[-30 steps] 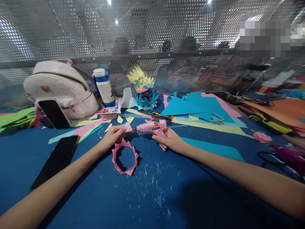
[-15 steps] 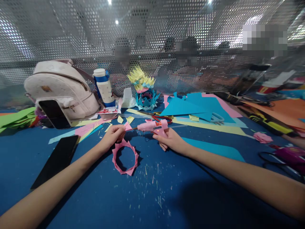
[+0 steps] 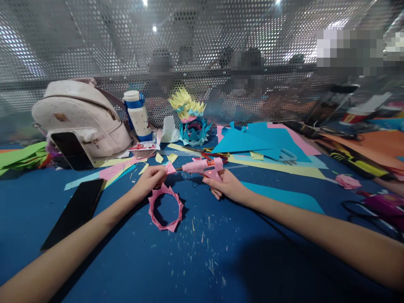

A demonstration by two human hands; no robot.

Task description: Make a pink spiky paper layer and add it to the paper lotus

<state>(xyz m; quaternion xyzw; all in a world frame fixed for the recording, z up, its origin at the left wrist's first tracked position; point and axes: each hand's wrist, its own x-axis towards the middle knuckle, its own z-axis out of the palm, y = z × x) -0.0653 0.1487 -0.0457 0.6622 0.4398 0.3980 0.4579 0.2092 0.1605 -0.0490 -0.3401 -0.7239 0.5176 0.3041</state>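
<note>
Because our left grip (image 3: 153, 176) pinches a small pink folded-paper piece (image 3: 171, 168) just beside the pink plastic glue gun (image 3: 198, 166) our right grip (image 3: 229, 186) clasps, a slip could burn us.

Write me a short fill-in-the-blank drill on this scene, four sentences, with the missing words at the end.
1. The glue gun is in the right hand, its nozzle pointing toward the ____ hand.
2. The left hand pinches a small piece of paper coloured ____.
3. The spiky ring lies on a tabletop coloured ____.
4. The propped phone by the backpack and the flat phone make ____ phones.

Missing words: left; pink; blue; two.
</note>
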